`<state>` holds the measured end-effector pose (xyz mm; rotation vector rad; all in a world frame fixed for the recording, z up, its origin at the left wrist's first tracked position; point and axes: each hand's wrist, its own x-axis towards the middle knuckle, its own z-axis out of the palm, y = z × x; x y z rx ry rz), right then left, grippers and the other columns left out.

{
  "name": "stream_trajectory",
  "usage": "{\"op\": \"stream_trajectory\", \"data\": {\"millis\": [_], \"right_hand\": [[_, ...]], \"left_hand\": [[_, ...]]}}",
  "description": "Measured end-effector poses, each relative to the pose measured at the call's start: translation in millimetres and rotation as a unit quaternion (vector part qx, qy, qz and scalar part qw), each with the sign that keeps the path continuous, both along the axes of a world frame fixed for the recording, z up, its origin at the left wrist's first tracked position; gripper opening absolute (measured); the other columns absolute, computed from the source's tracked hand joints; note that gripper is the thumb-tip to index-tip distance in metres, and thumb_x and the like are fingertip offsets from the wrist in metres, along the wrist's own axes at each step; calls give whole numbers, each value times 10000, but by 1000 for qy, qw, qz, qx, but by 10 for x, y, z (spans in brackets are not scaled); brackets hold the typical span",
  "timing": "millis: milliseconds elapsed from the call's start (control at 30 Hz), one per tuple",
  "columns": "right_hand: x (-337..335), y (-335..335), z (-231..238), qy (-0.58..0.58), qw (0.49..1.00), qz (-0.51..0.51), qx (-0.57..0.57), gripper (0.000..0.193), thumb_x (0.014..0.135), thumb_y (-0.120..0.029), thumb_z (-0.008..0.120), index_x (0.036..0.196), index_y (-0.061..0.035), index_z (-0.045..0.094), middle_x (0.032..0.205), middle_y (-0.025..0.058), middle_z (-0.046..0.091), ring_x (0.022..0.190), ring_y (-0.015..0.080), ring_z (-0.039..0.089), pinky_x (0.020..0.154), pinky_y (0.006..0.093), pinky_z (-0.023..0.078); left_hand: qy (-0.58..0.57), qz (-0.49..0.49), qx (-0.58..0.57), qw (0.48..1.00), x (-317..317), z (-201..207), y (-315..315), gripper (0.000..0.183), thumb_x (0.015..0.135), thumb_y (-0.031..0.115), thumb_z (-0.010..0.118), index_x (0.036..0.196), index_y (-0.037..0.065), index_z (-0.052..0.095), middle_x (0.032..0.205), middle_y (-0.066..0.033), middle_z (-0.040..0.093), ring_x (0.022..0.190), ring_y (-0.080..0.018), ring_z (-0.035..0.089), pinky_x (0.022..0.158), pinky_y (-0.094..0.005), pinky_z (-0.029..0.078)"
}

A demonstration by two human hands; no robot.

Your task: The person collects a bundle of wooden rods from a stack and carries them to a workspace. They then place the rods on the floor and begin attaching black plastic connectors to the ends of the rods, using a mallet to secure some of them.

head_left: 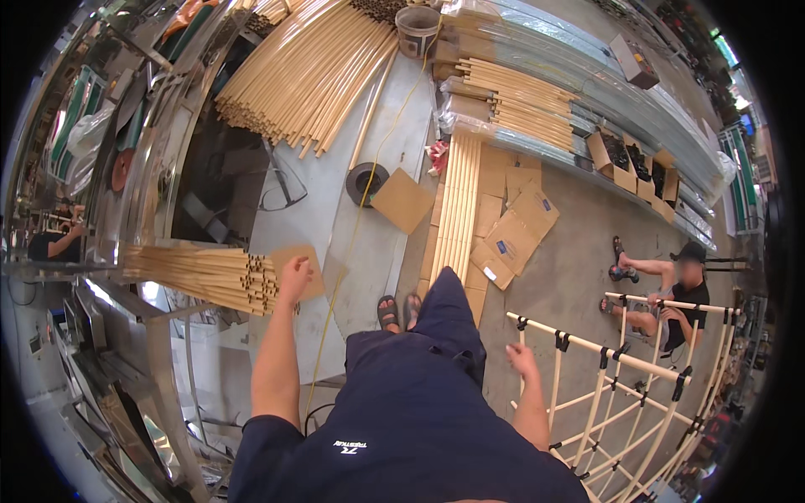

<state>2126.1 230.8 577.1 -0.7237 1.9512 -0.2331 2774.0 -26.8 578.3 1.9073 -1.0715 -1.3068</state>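
Grey workshop floor (579, 243) spreads beneath the wearer, with 12 o'clock being the top of the view. Out at 9 o'clock lies a bundle of tan tubes (197, 275), cut ends turned toward the person, probably so that single lengths can be drawn from it. Just beside those ends is the left hand (293, 283), half curled over a brown cardboard piece (314, 287); its finger undersides are hidden, so I cannot tell whether it grips or touches anything.

At 4 o'clock stands a tube frame (583, 344), its tan rails and uprights joined by black connectors (604, 359), which seem to lock the crossings. The right hand (521, 360) is nearest its closest corner, fingers loosely bent and parted, with nothing seen in the grasp.

Beyond, at 3 o'clock, a seated co-worker (694, 295) in a dark cap has both hands up at the frame's far rail, perhaps steadying it. Toward 1 o'clock, a row of tubes (459, 201) lies side by side on cardboard, likely to spare it scratches; flattened cartons (521, 230) lie to its right. Open boxes (602, 159) of black pieces sit at 2 o'clock, presumably kept together for easy picking. Around 11 o'clock a large fanned heap of tubes (306, 80) lies beyond a black coil (367, 183), with a bucket (418, 38) at 12.
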Motion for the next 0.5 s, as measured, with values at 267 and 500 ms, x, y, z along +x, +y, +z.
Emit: {"op": "stream_trajectory", "data": {"millis": [267, 500], "right_hand": [[264, -767, -930, -24, 978, -29, 206, 358, 986, -338, 613, 933, 7, 693, 825, 108, 697, 663, 218, 662, 607, 381, 544], [430, -3579, -1027, 87, 965, 76, -234, 418, 966, -339, 628, 1190, 13, 648, 988, 192, 709, 886, 230, 682, 819, 355, 532]], "left_hand": [[-111, -132, 191, 966, 382, -752, 353, 283, 933, 273, 564, 917, 19, 689, 754, -88, 699, 646, -203, 668, 603, -358, 532], [-66, -75, 345, 933, 88, -464, 113, 354, 920, 319, 640, 1103, 18, 677, 843, -109, 725, 668, -228, 685, 623, -362, 553]]}}
